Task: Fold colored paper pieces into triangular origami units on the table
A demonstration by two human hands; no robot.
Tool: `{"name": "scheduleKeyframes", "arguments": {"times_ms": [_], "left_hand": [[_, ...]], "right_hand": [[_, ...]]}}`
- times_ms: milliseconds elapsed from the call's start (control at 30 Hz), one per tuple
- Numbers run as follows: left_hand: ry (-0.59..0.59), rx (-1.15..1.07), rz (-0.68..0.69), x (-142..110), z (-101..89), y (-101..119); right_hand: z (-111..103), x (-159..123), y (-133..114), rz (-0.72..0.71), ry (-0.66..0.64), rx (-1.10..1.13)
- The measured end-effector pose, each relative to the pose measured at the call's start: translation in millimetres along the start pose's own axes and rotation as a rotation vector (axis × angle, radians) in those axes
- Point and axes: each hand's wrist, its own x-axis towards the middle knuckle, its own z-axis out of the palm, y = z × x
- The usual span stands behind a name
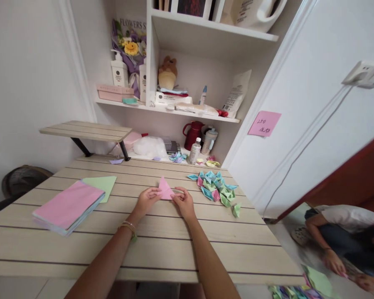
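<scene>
Between my two hands is a folded pink sheet of paper (164,188), shaped like a triangle with its point away from me. My left hand (148,199) pinches its left lower corner, thumb and fingers together. At the right lower corner, my right hand (183,201) grips the paper in the same way. Both hands are just over the wooden table (162,245). To the right lies a heap of folded paper boats (216,187) in blue, green and pink. A stack of pink paper (70,203) lies on the left, with a green sheet (104,185) partly under it.
A small raised shelf (87,129) stands at the table's back left. Behind the table are a bottle (195,151), a red jug (193,135) and a plastic bag (151,147). On the floor at the right, a person (345,236) sits near more folded paper (294,292).
</scene>
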Motion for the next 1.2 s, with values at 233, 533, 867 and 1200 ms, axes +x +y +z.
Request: {"name": "scheduleKeyframes", "arguments": {"times_ms": [233,533,867,1200], "left_hand": [[-0.012,0.054,-0.026,4,-1.0,1],[-0.178,0.109,-0.008,3,-1.1,4],[-0.159,0.126,-0.024,4,-3.4,3],[-0.217,0.224,-0.001,3,-5.2,6]], "right_hand": [[0,-1,-4,-0.011,-0.039,-0.112],[2,-1,-11,0.044,-0.156,0.009],[0,0,-9,0.074,-0.162,0.028],[0,-5,-7,-0.011,-0.151,-0.143]]}}
